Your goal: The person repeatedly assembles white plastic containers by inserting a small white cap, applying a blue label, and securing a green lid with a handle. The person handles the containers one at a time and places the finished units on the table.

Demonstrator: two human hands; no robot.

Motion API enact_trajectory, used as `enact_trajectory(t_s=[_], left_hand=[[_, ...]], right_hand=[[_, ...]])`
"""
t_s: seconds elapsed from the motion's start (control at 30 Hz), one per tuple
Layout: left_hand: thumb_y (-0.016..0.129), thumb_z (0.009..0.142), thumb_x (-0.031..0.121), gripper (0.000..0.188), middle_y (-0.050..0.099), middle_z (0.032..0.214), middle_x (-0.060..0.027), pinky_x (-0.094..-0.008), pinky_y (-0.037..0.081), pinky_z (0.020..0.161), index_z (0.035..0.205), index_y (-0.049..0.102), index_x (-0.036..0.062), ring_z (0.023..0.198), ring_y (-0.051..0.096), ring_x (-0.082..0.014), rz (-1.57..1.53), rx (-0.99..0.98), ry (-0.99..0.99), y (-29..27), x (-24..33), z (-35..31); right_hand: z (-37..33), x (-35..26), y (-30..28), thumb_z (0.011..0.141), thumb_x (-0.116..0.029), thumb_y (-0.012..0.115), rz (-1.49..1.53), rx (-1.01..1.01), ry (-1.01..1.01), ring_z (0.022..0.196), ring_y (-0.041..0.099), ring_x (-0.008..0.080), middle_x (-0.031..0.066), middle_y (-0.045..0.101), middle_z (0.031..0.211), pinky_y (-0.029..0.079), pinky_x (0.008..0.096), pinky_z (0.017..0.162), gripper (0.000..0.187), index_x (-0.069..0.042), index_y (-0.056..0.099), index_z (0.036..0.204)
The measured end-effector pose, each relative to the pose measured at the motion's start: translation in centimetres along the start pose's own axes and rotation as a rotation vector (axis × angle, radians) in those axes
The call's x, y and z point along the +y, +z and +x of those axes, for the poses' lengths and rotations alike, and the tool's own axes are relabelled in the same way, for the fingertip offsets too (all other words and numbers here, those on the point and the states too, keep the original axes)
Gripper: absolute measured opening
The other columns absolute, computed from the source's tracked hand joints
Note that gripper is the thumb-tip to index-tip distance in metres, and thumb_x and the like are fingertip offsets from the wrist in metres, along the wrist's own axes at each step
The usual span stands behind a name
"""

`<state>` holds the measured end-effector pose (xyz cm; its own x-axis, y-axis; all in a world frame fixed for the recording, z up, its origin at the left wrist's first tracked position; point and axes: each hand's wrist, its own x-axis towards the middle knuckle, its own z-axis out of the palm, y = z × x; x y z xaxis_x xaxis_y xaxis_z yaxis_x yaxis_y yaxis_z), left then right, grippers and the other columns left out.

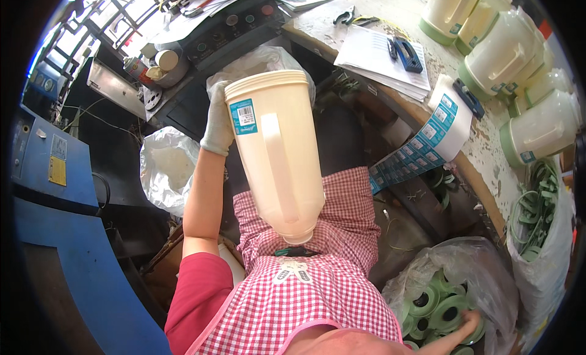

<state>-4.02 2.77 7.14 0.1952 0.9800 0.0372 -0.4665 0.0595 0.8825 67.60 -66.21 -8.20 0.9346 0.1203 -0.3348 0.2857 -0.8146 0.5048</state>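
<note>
My left hand [218, 120], in a pale glove, holds a large cream plastic jug [278, 153] by its rim, raised in front of me with the handle facing me and its narrow end pointing down at my checked apron. A teal label sits near the jug's rim. My right hand [470, 321] reaches down at the lower right into a clear plastic bag [488, 263] full of green round caps [445, 306]; its fingers rest among the caps and their grip is hidden.
A worktable [476, 141] at right carries several cream jugs with green bases [506, 50], papers, a blue tool and a hanging strip of teal labels [421, 150]. A bag of green rings [537, 214] hangs beside it. A blue machine [55, 220] stands left; white bags lie beyond.
</note>
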Motion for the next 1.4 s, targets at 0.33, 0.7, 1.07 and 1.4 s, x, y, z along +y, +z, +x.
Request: enact_trajectory(t_s=[0.33,0.7,1.07,1.4], left_hand=[[0.028,0.106,0.037,0.067,0.063,0.141,-0.0242,-0.038,0.047,0.113,0.149,0.05,-0.0103,0.129,0.062,-0.0269,0.046,-0.089,0.042,5.1,2.6,-3.4],[0.029,0.112,0.058,0.074,0.063,0.138,-0.0133,-0.0342,0.049,0.107,0.147,0.053,-0.0011,0.124,0.062,-0.0209,0.262,0.201,0.263,2.2,4.5,-5.3],[0.063,0.064,0.095,0.119,0.06,0.124,-0.0155,-0.0531,0.035,0.118,0.137,0.048,0.002,0.117,0.059,-0.027,0.595,-0.054,0.913,-2.8,-0.1,-3.1],[0.095,0.042,0.075,0.118,0.055,0.118,-0.0121,-0.0603,0.032,0.121,0.128,0.05,0.0077,0.119,0.057,-0.0318,0.79,-0.294,0.703,-3.0,3.2,-4.0]], right_hand=[[-33.5,-45.5,-41.8,0.077,-0.002,0.088,1.427,0.232,-1.911,0.146,0.046,0.0281,0.0123,0.046,0.159,0.041,0.0429,0.12,0.075,-0.009,0.058,0.145],[-46.2,-62.3,-42.1,0.107,-0.061,0.048,1.649,-1.382,-1.957,0.137,0.053,0.0237,0.0126,0.047,0.157,0.046,0.0404,0.113,0.067,-0.01,0.039,0.149],[-45.3,-64.4,-37.9,0.096,-0.08,0.047,1.626,-1.139,-2.163,0.141,0.049,0.0445,0.0352,0.032,0.16,0.048,0.0512,0.113,0.082,-0.01,0.04,0.14],[-42.9,-59.4,-39.7,0.053,-0.04,0.104,1.439,0.057,-2.428,0.126,0.057,0.0368,0.016,0.061,0.129,0.039,0.0556,0.115,0.103,-0.003,0.054,0.135]])
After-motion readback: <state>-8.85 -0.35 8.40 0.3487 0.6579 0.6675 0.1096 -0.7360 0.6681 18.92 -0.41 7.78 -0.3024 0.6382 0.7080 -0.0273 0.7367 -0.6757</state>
